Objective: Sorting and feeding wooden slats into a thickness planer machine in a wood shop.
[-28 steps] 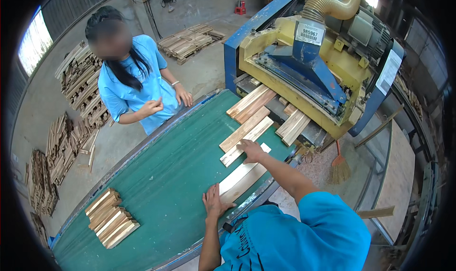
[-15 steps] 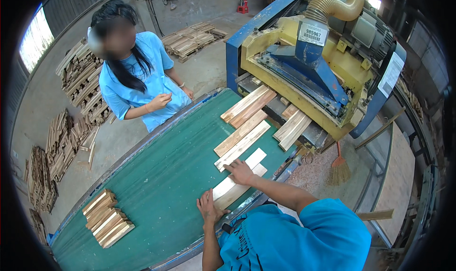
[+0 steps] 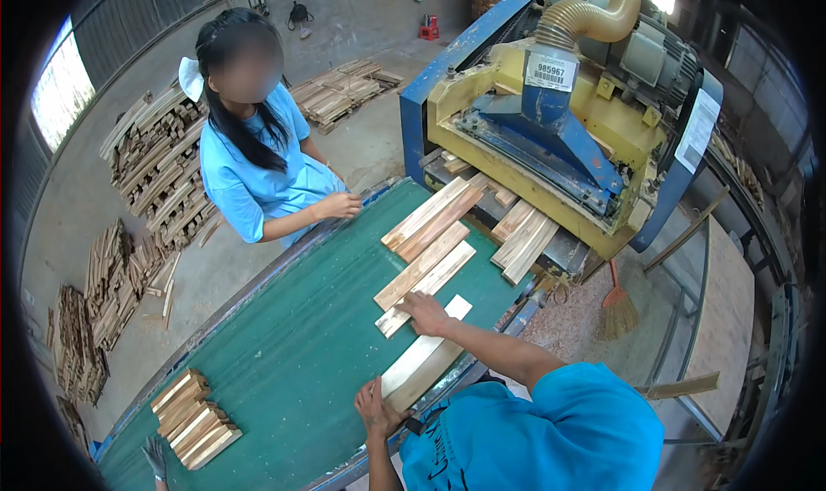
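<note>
On the green conveyor belt (image 3: pixel 284 353), my left hand (image 3: pixel 379 411) wraps round the lower end of two pale wooden strips (image 3: pixel 422 362) lying side by side near the belt's close edge. My right hand (image 3: pixel 424 313) rests with its fingers spread on the near end of another pair of wooden strips (image 3: pixel 428 276), just beyond. Its fingertips touch the closer strip of that pair; the palm hides part of the wood. Farther up, more wooden strips (image 3: pixel 433 218) lie on the belt, and others (image 3: pixel 525 241) stick out from under the yellow-and-blue machine (image 3: pixel 525 147).
A person in light blue (image 3: pixel 258 164) stands across the belt. A bundle of short strips (image 3: pixel 196 419) lies at lower left, beside another person's gloved hand (image 3: pixel 155 459). Stacked timber (image 3: pixel 159 160) fills the floor beyond. A broom (image 3: pixel 616 310) stands at right.
The strips by the machine have shifted toward the lower left. My right hand has moved slightly left, and my left hand lower. The person opposite has leaned right; a gloved hand has appeared lower left.
</note>
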Tool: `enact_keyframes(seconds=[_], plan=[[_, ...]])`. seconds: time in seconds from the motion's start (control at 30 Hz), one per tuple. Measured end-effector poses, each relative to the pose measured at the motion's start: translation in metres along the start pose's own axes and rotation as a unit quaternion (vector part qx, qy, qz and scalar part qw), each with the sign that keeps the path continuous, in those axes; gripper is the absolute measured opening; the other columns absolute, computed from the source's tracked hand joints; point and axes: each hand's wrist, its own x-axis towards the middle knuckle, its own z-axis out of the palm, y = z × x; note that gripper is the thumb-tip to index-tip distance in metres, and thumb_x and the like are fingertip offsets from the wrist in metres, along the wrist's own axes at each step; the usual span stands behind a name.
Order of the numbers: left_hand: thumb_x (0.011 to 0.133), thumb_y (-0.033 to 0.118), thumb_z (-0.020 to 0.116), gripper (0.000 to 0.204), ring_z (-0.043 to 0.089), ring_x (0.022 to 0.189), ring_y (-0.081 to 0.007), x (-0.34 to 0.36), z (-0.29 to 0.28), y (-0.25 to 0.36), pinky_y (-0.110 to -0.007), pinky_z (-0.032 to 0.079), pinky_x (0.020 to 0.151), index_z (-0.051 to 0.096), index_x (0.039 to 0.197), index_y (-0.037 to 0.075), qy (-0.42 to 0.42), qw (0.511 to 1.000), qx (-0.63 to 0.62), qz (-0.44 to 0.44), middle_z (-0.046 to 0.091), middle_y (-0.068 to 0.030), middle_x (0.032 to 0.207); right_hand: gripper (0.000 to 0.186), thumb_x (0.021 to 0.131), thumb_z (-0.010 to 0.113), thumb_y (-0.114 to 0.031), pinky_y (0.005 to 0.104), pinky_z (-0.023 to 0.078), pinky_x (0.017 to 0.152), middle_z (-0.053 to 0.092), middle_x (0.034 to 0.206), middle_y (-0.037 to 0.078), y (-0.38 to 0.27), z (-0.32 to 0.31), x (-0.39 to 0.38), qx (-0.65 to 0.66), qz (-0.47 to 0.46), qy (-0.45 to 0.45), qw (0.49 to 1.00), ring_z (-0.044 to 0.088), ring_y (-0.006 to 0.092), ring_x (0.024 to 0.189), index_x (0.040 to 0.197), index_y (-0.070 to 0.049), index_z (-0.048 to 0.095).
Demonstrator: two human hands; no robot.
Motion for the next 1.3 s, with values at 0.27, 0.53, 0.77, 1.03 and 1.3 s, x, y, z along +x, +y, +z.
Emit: enact_keyframes(seconds=[0.27,0.53,0.77,1.03,1.3], plan=[[0.054,0.027,0.096,0.075,0.064,0.109,-0.0276,-0.003,-0.019,0.006,-0.043,0.043,0.1,0.068,0.122,0.013,-0.038,0.998,-0.006,-0.041,0.069,-0.0059,0.114,0.079,0.072,0.088,-0.028,0.0466,0.042,0.114,0.05,0.147,0.013,0.043,-0.017,0.026,-0.098,0.007,-0.019,0.995,0.048,0.0321,0.138,0.144,-0.02,0.056],[0.056,0.039,0.097,0.065,0.067,0.109,-0.0286,-0.01,0.001,0.003,-0.046,0.046,0.092,0.074,0.112,0.015,-0.044,0.991,0.084,-0.096,0.072,-0.0093,0.111,0.038,0.086,0.077,-0.034,0.045,0.046,0.105,0.065,0.121,0.009,0.045,-0.007,0.032,-0.121,-0.096,-0.023,0.988,0.064,0.0302,0.116,0.117,-0.013,0.069],[0.056,0.035,0.098,0.064,0.067,0.104,-0.0302,0.006,-0.012,0.006,-0.046,0.044,0.09,0.075,0.111,0.013,-0.016,0.995,0.075,-0.063,0.073,-0.0097,0.105,0.029,0.103,0.056,-0.038,0.0499,0.048,0.095,0.071,0.101,0.014,0.041,0.018,0.037,-0.019,-0.073,0.0,0.997,0.068,0.0347,0.1,0.1,-0.012,0.07],[0.054,0.017,0.097,0.075,0.061,0.111,-0.0305,0.054,0.02,0.042,-0.049,0.041,0.099,0.065,0.121,0.01,0.152,0.988,0.024,0.002,0.065,-0.0107,0.113,0.038,0.104,0.051,-0.044,0.0541,0.054,0.086,0.074,0.093,0.019,-0.02,0.047,-0.01,0.082,-0.065,-0.086,0.991,0.07,0.0416,0.093,0.1,-0.013,0.073],[0.054,0.03,0.098,0.079,0.059,0.108,-0.0295,0.075,0.033,0.036,-0.047,0.039,0.098,0.064,0.124,0.012,0.014,0.995,0.096,-0.014,0.065,-0.0073,0.111,0.034,0.098,0.064,-0.036,0.0501,0.05,0.098,0.072,0.114,0.016,-0.001,0.052,-0.029,0.168,-0.112,-0.09,0.975,0.066,0.0371,0.112,0.12,-0.011,0.07]])
